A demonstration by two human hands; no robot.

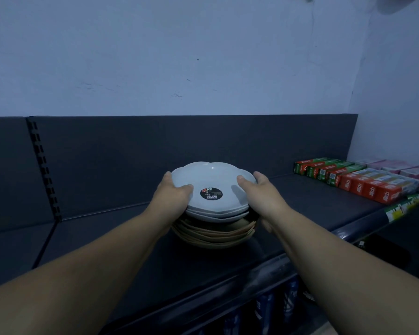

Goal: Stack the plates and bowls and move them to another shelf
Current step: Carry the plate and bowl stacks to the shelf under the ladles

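Now the left hand (177,197) and right hand (261,197) clasp opposite sides of the white bowls (211,175) atop tan plates (213,235), stack dead centre between them.

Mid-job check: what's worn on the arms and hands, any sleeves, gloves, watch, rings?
Nothing worn shows. The left forearm and right forearm are bare to the frame's edge, no sleeves. The left hand and right hand are ungloved, with no watch, band or ring visible; dim light could hide something small.
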